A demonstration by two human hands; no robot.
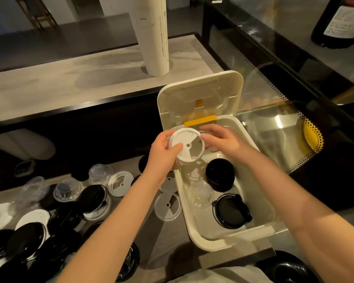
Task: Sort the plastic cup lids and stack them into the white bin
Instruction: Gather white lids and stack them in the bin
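In the head view, your left hand (164, 154) grips a round white plastic cup lid with a wedge-shaped opening (186, 145) by its near-left rim, thumb curled onto the top face. Your right hand (223, 140) is loosely spread, its fingertips (205, 137) touching the lid's right rim. The lid hangs over the far-left corner of the rectangular white plastic bin (211, 240), whose hinged cover (198, 94) stands upright at the far end.

Inside the bin, a stack of black lids (220, 174) and a flat black lid with a tab (231, 211) fill the right side; a clear domed lid (200, 194) sits in the middle, and a pale lid stack lies directly below the held lid. The far-right floor of the bin is bare.

On the grey worktop (168, 242) two white slotted lids (167, 206) lie just beside the bin's left wall. Farther left, a jumble of black, white and clear lids (65, 217) overlaps too heavily to count, and the frame cuts it off. Your left forearm hides part of the worktop.
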